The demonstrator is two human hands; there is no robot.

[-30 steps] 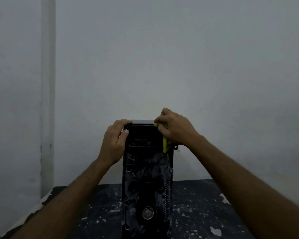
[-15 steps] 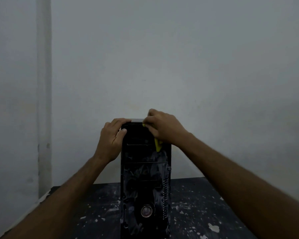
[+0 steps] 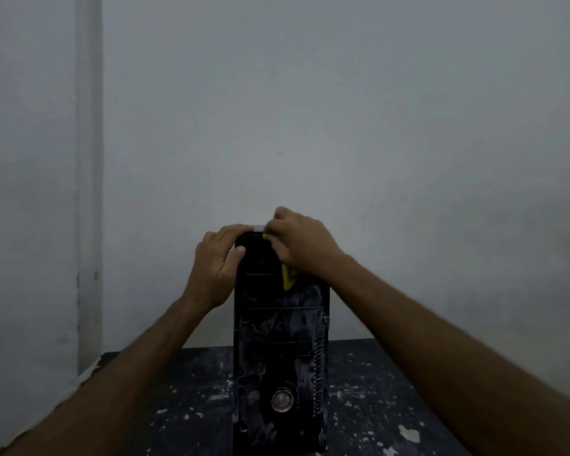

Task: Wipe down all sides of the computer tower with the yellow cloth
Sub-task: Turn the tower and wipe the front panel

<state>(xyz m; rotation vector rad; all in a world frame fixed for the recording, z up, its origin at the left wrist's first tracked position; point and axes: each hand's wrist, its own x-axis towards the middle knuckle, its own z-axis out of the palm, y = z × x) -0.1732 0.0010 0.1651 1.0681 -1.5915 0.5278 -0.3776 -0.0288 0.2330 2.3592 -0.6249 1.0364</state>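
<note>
Standing upright on the speckled table (image 3: 392, 373): the computer tower (image 3: 280, 340), front still smeared, likely early. Up top, right hand (image 3: 301, 241) bunched around the yellow cloth (image 3: 287, 278); left hand (image 3: 219, 258) curled over the corner.

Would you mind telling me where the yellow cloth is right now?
In the head view, the yellow cloth is under the right hand, pressed against the upper front of the computer tower, right of the left hand.
</note>
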